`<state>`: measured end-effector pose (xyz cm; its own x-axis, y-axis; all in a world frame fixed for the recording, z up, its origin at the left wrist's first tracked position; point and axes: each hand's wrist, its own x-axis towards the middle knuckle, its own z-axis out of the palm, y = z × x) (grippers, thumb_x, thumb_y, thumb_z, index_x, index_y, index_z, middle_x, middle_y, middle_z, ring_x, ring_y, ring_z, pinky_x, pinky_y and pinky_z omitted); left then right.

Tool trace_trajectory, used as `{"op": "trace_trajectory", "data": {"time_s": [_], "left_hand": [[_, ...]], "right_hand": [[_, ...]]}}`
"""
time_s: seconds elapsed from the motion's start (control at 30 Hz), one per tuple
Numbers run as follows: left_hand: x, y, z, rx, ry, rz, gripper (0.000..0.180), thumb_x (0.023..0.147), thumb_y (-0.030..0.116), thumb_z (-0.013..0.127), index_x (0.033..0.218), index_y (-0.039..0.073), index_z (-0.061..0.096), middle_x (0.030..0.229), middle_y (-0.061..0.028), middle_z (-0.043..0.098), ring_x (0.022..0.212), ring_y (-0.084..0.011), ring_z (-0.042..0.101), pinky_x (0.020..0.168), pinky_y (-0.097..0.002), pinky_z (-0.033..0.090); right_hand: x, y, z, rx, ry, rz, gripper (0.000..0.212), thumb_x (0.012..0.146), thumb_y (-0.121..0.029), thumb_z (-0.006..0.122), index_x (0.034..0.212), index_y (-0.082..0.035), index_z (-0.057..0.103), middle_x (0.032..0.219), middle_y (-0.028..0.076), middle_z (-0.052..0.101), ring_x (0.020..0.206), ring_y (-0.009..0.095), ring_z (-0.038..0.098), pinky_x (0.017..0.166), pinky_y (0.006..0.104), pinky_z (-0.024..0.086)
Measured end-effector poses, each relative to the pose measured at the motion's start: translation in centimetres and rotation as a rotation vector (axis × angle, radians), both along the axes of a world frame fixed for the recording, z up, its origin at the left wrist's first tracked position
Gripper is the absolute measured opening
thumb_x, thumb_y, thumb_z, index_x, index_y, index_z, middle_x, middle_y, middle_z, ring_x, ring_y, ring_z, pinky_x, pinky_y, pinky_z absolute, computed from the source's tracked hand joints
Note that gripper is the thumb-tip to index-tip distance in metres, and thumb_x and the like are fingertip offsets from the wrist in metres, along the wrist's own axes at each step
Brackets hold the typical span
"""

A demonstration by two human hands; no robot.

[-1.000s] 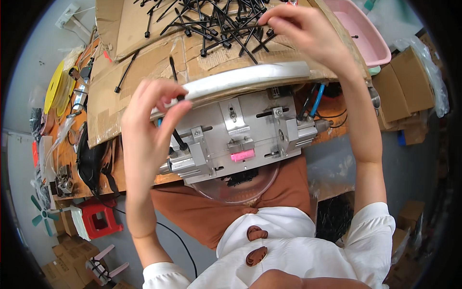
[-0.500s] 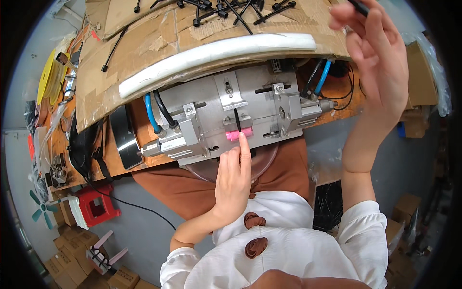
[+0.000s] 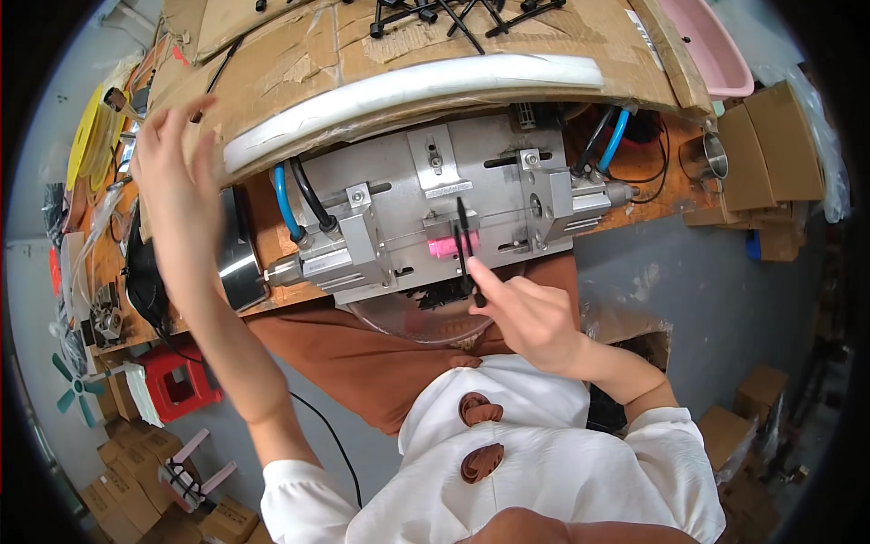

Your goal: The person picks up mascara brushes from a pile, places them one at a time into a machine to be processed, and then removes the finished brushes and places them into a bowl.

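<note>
My right hand (image 3: 539, 322) is closed around a slim black rod (image 3: 463, 218), which it holds upright over the front middle of the metal fixture (image 3: 399, 240). A second dark strip runs close beside the rod; whether it is a separate piece I cannot tell. Just behind them a small pink block (image 3: 441, 247) sits on the fixture. My left hand (image 3: 177, 181) is raised over the cardboard's left edge, blurred, its fingers apart. Near its fingertips lies another black rod with a knobbed end (image 3: 222, 68).
More black rods (image 3: 435, 14) lie heaped on the cardboard (image 3: 299, 68) behind a white padded strip (image 3: 408, 98). Silver cylinders with blue and black hoses flank the fixture. A dark phone-like slab (image 3: 240, 263) lies left, a metal cup (image 3: 704, 157) right. A clear bowl (image 3: 435, 317) sits below the front edge.
My left hand has left the pink block and swung up to the left. My right hand has come down from the upper right to the fixture with a black rod.
</note>
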<state>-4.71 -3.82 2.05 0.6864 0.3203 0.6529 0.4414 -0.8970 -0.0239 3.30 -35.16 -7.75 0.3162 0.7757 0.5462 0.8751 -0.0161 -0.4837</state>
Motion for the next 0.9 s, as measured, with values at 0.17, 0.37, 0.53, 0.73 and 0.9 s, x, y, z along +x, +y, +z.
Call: {"op": "trace_trajectory", "data": {"time_s": [0.17, 0.37, 0.53, 0.73, 0.9], "left_hand": [[0.4, 6.6, 1.2, -0.502, 0.228, -0.064, 0.024, 0.085, -0.002, 0.058, 0.108, 0.005, 0.062, 0.1, -0.0114, 0.063, 0.085, -0.0222, 0.058, 0.079, -0.0309, 0.047], [-0.3, 2.4, -0.3, -0.348, 0.014, -0.137, 0.037, 0.081, -0.007, 0.059, 0.115, 0.007, 0.062, 0.088, -0.0089, 0.059, 0.076, -0.0183, 0.054, 0.072, -0.0307, 0.047], [-3.5, -12.9, -3.8, -0.435, 0.095, -0.257, 0.062, 0.078, -0.008, 0.056, 0.139, -0.004, 0.044, 0.092, -0.0112, 0.056, 0.085, -0.0231, 0.052, 0.08, -0.0341, 0.044], [-2.9, -20.7, -9.5, -0.391, 0.311, -0.301, 0.069, 0.071, -0.006, 0.058, 0.137, -0.01, 0.038, 0.098, -0.0109, 0.051, 0.084, -0.0231, 0.05, 0.075, -0.0305, 0.047], [-2.3, -20.6, -9.5, -0.377, 0.335, -0.267, 0.071, 0.07, -0.005, 0.058, 0.137, -0.011, 0.037, 0.098, -0.0101, 0.05, 0.084, -0.0223, 0.049, 0.075, -0.0303, 0.047]], "right_hand": [[-0.6, 1.1, -2.0, -0.097, 0.014, -0.041, 0.058, 0.075, -0.004, 0.072, 0.13, 0.004, 0.052, 0.065, 0.003, 0.054, 0.055, 0.013, 0.052, 0.046, 0.0287, 0.042], [1.2, 1.2, 1.2, -0.168, -0.024, -0.013, 0.058, 0.077, -0.01, 0.071, 0.13, 0.0, 0.052, 0.064, 0.003, 0.055, 0.058, 0.014, 0.057, 0.047, 0.0295, 0.045], [9.2, 7.4, 8.9, -0.002, -0.496, -0.279, 0.04, 0.077, -0.01, 0.068, 0.115, -0.003, 0.06, 0.07, 0.007, 0.061, 0.062, 0.019, 0.063, 0.047, 0.0293, 0.046], [18.2, 18.8, 14.4, -0.415, -0.474, -0.473, 0.014, 0.078, -0.01, 0.066, 0.084, 0.003, 0.07, 0.084, 0.017, 0.07, 0.081, 0.03, 0.069, 0.075, 0.0381, 0.055], [17.8, 19.6, 17.3, -0.8, -0.166, -0.385, 0.017, 0.076, -0.015, 0.072, 0.071, 0.0, 0.073, 0.073, 0.01, 0.072, 0.076, 0.023, 0.07, 0.074, 0.0359, 0.056]]}}
